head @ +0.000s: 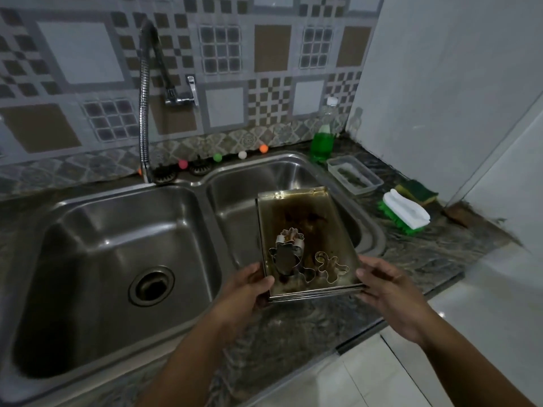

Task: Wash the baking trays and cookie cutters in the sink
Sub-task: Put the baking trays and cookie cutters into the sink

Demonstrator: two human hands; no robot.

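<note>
A stack of greasy metal baking trays (302, 212) hangs over the right sink bowl (249, 183), tilted with its near end over the counter. Inside the top tray lie metal cookie cutters: a gingerbread-man shape (332, 267), a larger figure (289, 259) and a flower-like one (291, 235). My left hand (252, 286) grips the tray stack's near left corner, thumb on the rim. My right hand (382, 284) is at the near right corner, its fingers touching the edge. The left sink bowl (102, 230) with its drain (151, 286) is dry.
A flexible faucet (144, 118) rises behind the sink divider. On the right counter stand a bottle of green dish soap (323, 139), a clear plastic container (355, 177), a white-and-green scrub brush (405, 212) and a yellow-green sponge (417, 192). Small coloured balls (217, 157) line the backsplash.
</note>
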